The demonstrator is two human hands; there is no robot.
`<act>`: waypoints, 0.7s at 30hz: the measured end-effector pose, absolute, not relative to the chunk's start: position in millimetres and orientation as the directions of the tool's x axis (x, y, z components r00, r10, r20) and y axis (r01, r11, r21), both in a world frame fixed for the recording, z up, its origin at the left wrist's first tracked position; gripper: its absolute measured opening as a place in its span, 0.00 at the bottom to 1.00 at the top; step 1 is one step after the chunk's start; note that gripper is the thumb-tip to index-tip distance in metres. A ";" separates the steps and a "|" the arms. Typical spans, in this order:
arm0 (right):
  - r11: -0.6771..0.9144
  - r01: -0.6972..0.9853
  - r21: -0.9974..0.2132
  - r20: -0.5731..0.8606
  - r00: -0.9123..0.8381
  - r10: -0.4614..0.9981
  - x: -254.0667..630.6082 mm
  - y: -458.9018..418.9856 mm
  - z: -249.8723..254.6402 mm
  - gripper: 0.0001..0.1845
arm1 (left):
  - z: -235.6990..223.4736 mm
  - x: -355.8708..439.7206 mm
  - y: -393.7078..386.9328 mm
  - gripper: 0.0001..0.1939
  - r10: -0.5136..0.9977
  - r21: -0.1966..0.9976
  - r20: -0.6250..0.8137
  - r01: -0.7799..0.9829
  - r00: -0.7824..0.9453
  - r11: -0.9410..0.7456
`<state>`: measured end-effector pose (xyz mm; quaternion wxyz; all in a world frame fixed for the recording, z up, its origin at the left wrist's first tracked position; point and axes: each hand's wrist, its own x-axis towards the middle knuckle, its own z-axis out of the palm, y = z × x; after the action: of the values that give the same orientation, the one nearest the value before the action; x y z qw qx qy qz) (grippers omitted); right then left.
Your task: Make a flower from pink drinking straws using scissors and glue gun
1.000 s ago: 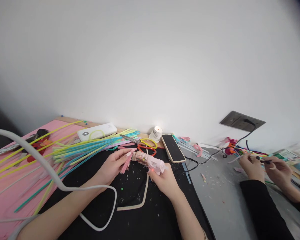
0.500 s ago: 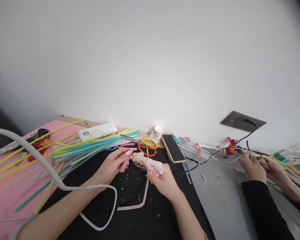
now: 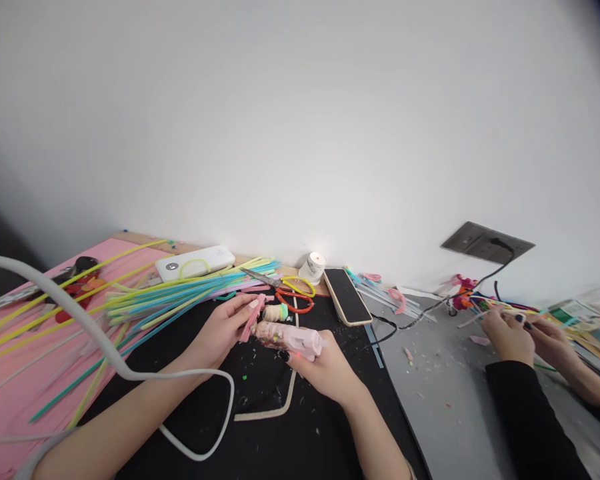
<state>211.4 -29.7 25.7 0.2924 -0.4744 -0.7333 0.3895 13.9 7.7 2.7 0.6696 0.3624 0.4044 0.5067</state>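
Note:
My left hand [image 3: 227,328] pinches a pink folded strip [image 3: 251,321], which looks like pipe cleaner, between thumb and fingers. My right hand [image 3: 325,363] is wrapped around a pale pink glue gun [image 3: 293,339] with a small red light on its side. The gun's nozzle points left, close to the lower part of the strip; whether they touch I cannot tell. Just beyond the gun is a small cream coil with a green end [image 3: 275,313]; what supports it is hidden. Scissors [image 3: 296,293] with yellow and red handles lie behind it.
Pastel pipe cleaners [image 3: 180,300] and a white power bank [image 3: 195,263] lie to the left. A lit candle [image 3: 313,268] and a phone [image 3: 347,297] stand near the wall. A white cable [image 3: 125,369] loops across my left forearm. At right, a co-worker's hands [image 3: 510,333] handle pipe cleaners.
The glue gun has shifted left and slightly down, its nozzle nearer the pink strip's lower part. More of the cream and green coil shows behind it. My left hand has barely moved.

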 end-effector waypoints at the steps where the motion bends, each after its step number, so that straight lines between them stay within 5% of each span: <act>1: 0.241 0.466 -0.851 0.051 -0.384 0.922 211.2 -29.8 25.8 0.08 | 2.3 13.9 7.8 0.22 0.971 0.896 -0.178 -0.382 0.160 0.227; 21: 0.276 0.457 -0.846 0.096 -0.380 0.920 212.1 -28.9 26.8 0.11 | 0.9 14.3 8.4 0.19 0.967 0.879 -0.187 -0.411 0.170 0.243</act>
<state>212.1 -28.9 26.8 0.3047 -0.4660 -0.7385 0.3803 14.3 8.4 0.9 0.6803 0.3497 0.3980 0.5064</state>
